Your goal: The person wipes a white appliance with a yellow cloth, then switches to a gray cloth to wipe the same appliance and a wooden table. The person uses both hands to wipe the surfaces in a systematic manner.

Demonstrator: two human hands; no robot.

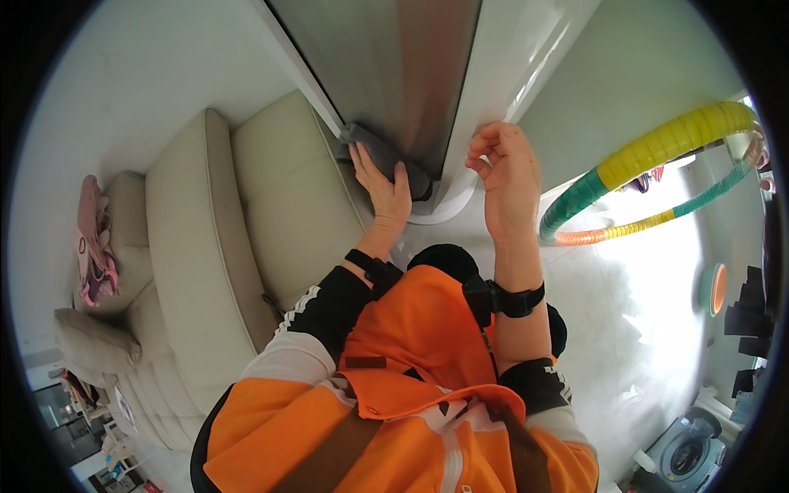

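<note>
My left hand (pixel 383 188) lies palm down on a folded dark grey cloth (pixel 394 161), fingers spread over it. The cloth is pressed to the bottom of a glossy grey panel (pixel 394 74) on a tall white-framed unit, and it covers the panel's lower left corner. Beside the unit's rounded white side (pixel 493 74) is my right hand (pixel 506 179), raised with its fingers loosely curled and nothing in them. Whether its fingertips touch the white side, I cannot tell. Both wrists wear black straps with small devices.
A beige sofa (pixel 277 203) stands close at the left, with pink items (pixel 95 246) on its far part. On the right is a multicoloured hula hoop (pixel 666 138). Pale floor (pixel 610 320) stretches toward a grey washing machine (pixel 684 453) at the lower right.
</note>
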